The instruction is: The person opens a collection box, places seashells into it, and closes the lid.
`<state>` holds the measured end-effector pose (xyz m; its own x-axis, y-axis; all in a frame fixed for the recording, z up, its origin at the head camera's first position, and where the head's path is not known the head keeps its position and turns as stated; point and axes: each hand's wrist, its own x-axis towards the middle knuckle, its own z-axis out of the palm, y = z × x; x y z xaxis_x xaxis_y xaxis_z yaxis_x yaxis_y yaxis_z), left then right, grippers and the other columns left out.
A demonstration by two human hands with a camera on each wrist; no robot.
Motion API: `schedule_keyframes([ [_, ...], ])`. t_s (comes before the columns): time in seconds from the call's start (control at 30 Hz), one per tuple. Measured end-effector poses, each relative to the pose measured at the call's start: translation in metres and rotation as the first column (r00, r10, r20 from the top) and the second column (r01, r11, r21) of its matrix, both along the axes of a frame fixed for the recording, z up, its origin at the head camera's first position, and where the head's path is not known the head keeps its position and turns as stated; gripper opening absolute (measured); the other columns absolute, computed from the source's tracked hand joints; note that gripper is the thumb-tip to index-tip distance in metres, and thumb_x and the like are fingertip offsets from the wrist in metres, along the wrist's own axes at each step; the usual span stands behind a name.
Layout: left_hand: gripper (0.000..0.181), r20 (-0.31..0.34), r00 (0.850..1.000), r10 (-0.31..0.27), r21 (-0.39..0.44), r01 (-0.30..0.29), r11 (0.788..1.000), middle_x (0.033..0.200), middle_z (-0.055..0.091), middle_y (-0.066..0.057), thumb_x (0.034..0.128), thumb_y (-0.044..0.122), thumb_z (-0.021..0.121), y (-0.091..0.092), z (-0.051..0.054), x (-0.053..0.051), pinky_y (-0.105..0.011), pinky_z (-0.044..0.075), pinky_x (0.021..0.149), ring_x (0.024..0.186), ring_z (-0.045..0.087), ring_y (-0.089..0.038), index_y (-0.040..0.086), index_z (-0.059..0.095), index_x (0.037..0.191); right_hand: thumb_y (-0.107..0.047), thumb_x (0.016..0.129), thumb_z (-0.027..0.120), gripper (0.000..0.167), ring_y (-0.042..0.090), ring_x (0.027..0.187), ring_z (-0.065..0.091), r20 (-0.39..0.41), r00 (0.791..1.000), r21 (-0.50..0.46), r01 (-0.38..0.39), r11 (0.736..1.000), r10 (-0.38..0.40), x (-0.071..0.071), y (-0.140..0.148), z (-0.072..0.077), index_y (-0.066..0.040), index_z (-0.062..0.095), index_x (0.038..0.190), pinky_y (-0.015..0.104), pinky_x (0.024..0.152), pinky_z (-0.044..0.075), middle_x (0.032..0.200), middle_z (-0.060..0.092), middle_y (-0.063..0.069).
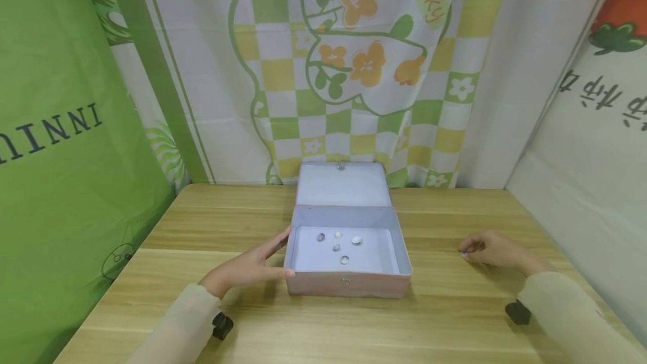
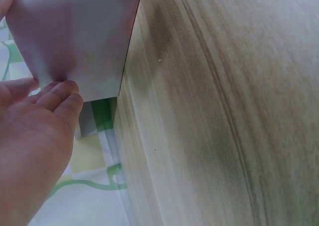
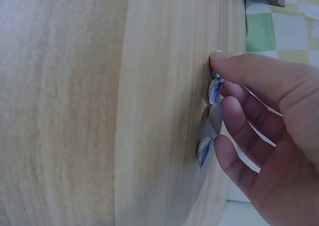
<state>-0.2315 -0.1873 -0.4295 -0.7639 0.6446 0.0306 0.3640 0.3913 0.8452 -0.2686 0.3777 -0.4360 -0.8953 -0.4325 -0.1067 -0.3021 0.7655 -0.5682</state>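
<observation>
A pink metal box (image 1: pixel 349 285) stands with its lid (image 1: pixel 343 185) raised; several small shells (image 1: pixel 356 240) lie spread on its white bottom. Against the box's left side rests my left hand (image 1: pixel 250 265), thumb by the front corner. The left wrist view has this hand (image 2: pixel 42 121) with its fingertips at the box wall (image 2: pixel 79 42). Over to the right, my right hand (image 1: pixel 492 250) is low on the table. In the right wrist view its bent fingers (image 3: pixel 271 116) touch or nearly touch a row of shells, a bluish one (image 3: pixel 215 90), a grey one (image 3: pixel 216 118) and another (image 3: pixel 204 151).
The wooden table (image 1: pixel 227 206) reaches back to a patterned curtain (image 1: pixel 283 72). Green cloth (image 1: pixel 65 184) hangs at the left and white printed cloth (image 1: pixel 586 145) at the right. A black wrist device (image 1: pixel 222 326) is on the left arm, another (image 1: pixel 518 312) on the right.
</observation>
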Motion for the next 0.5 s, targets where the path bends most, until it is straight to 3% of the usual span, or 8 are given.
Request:
schedule_keyframes([
  [0.23,0.099,-0.014,1.000,-0.005,0.004,0.005,1.000,0.167,0.004,-0.011,0.0949,0.029,0.072,-0.0002,-0.0021,-0.0011,-0.053,0.016,0.119,0.150,0.014,-0.032,0.013,0.001,0.162,-0.016,0.094,0.071,0.019,0.022,0.093,0.063,-0.016,1.000,0.022,0.018,1.000,-0.018,0.0014,-0.0039,0.0023,-0.002,0.072,0.107,0.036,0.080,0.054,0.102,0.070,0.004],
  [0.5,0.099,-0.017,1.000,-0.002,-0.004,0.002,1.000,0.167,0.004,-0.010,0.0947,0.030,0.072,-0.0005,-0.0031,-0.0021,-0.053,0.017,0.118,0.150,0.014,-0.031,0.013,0.001,0.162,-0.016,0.097,0.067,0.019,0.011,0.067,0.056,0.032,0.999,-0.056,0.016,0.998,-0.014,0.0007,-0.0017,-0.0003,0.000,0.071,0.106,0.025,0.056,0.049,0.081,0.065,0.002],
])
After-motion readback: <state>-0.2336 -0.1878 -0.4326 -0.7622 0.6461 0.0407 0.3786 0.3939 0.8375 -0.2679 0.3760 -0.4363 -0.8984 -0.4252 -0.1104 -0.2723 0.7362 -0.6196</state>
